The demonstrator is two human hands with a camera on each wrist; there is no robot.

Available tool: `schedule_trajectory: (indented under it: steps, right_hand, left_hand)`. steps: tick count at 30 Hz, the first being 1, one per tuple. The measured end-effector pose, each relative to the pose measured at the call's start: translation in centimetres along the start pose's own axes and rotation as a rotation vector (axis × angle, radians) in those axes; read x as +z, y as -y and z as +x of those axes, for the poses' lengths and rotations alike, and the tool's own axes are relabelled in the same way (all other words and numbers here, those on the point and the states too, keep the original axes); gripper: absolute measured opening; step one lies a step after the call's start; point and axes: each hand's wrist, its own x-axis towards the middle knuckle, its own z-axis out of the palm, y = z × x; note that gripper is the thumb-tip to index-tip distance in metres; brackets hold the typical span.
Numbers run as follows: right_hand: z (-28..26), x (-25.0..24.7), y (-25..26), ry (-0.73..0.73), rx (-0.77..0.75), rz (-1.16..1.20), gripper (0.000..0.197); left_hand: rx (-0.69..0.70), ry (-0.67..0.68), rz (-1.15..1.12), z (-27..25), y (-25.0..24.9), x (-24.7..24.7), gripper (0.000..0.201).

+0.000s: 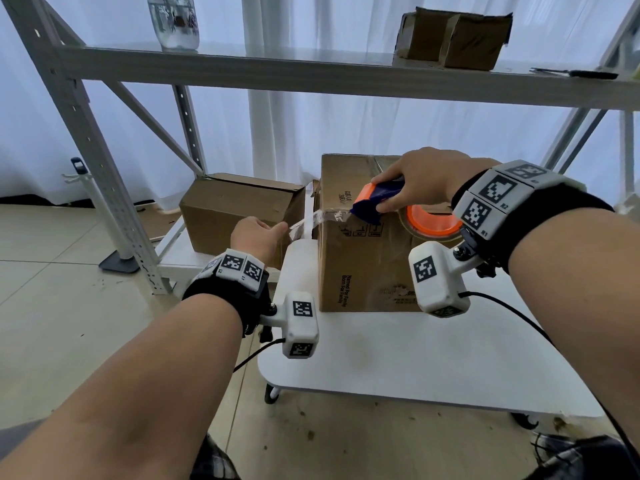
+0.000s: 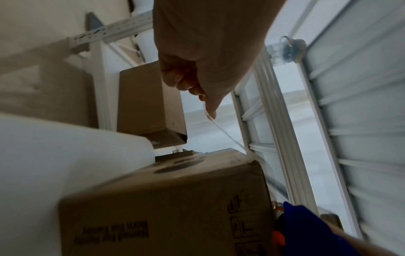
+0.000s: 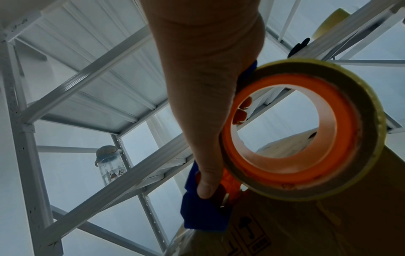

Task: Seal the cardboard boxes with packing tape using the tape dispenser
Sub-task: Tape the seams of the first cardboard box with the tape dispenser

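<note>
Between our left thumb and curled fingers we pinched the free end of the clear packing tape (image 1: 304, 221), our left hand (image 1: 256, 239) held out just past the left edge of the cardboard box (image 1: 367, 258). From that pinch the strip ran taut to the box's upper left corner, where it met the tape dispenser (image 1: 375, 199).

Our right hand (image 1: 420, 178) gripped the blue and orange dispenser from above, thumb pressed on its blue nose, with the tape roll (image 1: 433, 223) and its orange core sitting against the box top behind the fingers.

On the box front we read "Named For Family / Born For Family" printed sideways, above it a row of handling symbols, and some small handwriting near the top edge that was too small to make out. The wristbands carried square black-and-white markers, with "R1" and "R2" on the right.

The box stood on a white table (image 1: 415, 358). A second, smaller box (image 1: 235, 209) lay just left on the low shelf of a metal rack (image 1: 311, 74).

Only the right wrist view looked through the roll's core to two fingertips; only the left wrist view showed the tape as a thin edge-on line (image 2: 225, 133).
</note>
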Motion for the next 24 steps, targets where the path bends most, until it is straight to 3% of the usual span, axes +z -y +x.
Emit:
schedule_trajectory:
  steps: [10,24]
  right_hand:
    - [-0.5,1.0,-0.6,-0.047,-0.004,0.092,0.057]
    - [-0.6,1.4,-0.7,-0.058,0.000,0.079,0.058]
  left_hand:
    - [-0.256,0.118,-0.336,-2.5,0.6,4.8,0.036]
    - [-0.448,0.341,-0.514,-3.1,0.4,7.3,0.039]
